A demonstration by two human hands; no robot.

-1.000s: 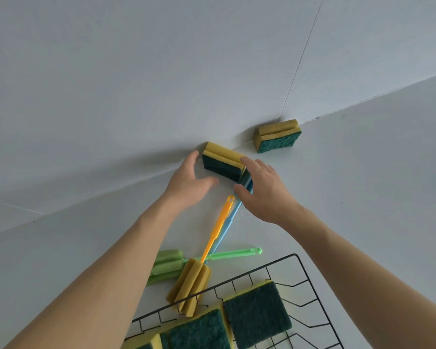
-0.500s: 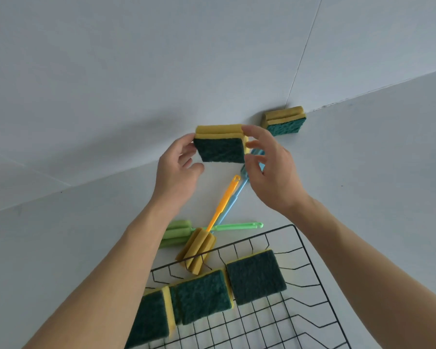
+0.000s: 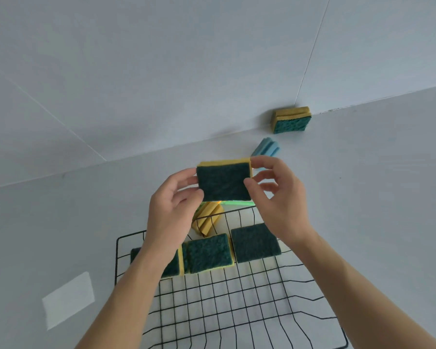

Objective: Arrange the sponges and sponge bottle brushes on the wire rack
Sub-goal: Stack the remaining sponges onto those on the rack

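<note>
I hold a yellow sponge with a dark green scrub face (image 3: 223,182) in the air between both hands, green side toward me. My left hand (image 3: 171,212) pinches its left edge and my right hand (image 3: 280,197) its right edge. Below lies the black wire rack (image 3: 212,306) with three green-faced sponges along its far side: one (image 3: 254,241) at the right, one (image 3: 209,253) in the middle, one (image 3: 173,267) partly hidden by my left forearm. A yellow sponge bottle brush (image 3: 208,220), a green brush handle (image 3: 237,203) and a blue sponge brush (image 3: 266,147) lie beyond the rack.
Another yellow and green sponge (image 3: 291,120) stands against the white wall at the back right. A pale rectangular patch (image 3: 68,298) shows on the white surface left of the rack. The near part of the rack holds nothing.
Both hands lifted the sponge off the surface by the wall and carried it toward me, over the rack's far edge. The view tilted down, showing more of the rack.
</note>
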